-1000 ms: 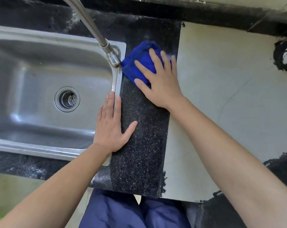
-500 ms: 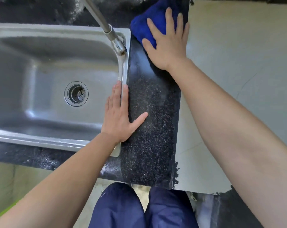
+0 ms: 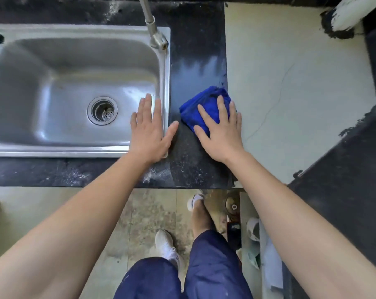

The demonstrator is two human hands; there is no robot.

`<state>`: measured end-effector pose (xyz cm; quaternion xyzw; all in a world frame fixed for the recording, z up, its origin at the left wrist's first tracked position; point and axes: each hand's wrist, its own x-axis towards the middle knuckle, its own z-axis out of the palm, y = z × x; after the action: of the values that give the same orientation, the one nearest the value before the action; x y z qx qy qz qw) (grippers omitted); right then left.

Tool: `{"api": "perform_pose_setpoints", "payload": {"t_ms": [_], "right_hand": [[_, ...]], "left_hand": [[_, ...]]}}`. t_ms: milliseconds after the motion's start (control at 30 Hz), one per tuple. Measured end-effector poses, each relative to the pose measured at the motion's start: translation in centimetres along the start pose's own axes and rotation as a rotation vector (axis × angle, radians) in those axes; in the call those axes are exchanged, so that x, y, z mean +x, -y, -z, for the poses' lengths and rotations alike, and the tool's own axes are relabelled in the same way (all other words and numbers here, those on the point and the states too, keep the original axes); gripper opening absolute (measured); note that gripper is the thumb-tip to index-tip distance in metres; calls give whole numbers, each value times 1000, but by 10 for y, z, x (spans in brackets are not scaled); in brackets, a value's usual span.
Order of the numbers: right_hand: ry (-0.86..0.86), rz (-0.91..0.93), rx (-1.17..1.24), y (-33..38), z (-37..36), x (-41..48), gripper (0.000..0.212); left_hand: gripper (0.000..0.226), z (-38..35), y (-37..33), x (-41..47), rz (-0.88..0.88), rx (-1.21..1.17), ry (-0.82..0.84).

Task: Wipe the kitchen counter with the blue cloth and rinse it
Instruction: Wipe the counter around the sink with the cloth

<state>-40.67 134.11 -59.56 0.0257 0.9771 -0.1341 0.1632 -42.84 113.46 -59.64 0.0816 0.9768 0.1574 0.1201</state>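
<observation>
A folded blue cloth [image 3: 201, 106] lies on the black speckled counter strip [image 3: 189, 152] between the sink and the pale slab. My right hand [image 3: 220, 130] presses flat on the cloth, fingers spread over its near half. My left hand [image 3: 149, 130] rests flat and holds nothing, its fingers over the right rim of the steel sink [image 3: 42, 145] and its thumb on the black strip. A wet streak shows on the strip beyond the cloth. The tap spout [image 3: 154, 33] hangs over the sink's far right corner; no water runs.
A pale stone slab [image 3: 290, 93] covers the counter to the right, with black counter beyond it. A white object [image 3: 351, 11] stands at the far right corner. The drain [image 3: 102, 110] sits mid-sink. Below the counter edge are the floor, my legs and white shoes.
My right hand has drawn the blue cloth back along the black strip from the far end toward me, leaving a wet streak. My left hand stays on the sink rim. The camera tilted down.
</observation>
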Motion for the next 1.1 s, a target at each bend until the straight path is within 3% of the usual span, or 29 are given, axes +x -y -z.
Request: {"api": "perform_pose_setpoints", "payload": {"t_ms": [100, 267, 467, 767, 933, 1100], "right_hand": [[1, 19, 15, 23, -27, -64, 60], [19, 47, 3, 70, -61, -127, 60], [53, 40, -89, 69, -55, -112, 62], [-46, 34, -72, 49, -53, -99, 62], [-89, -126, -55, -17, -52, -152, 61], [-178, -295, 8, 21, -70, -156, 62]], "left_hand": [[80, 5, 31, -62, -15, 76, -21], [83, 6, 70, -126, -14, 197, 103], [81, -3, 71, -135, -14, 237, 132], [80, -7, 77, -135, -27, 247, 86], [75, -6, 76, -135, -16, 219, 111], [72, -5, 78, -136, -26, 189, 114]]}}
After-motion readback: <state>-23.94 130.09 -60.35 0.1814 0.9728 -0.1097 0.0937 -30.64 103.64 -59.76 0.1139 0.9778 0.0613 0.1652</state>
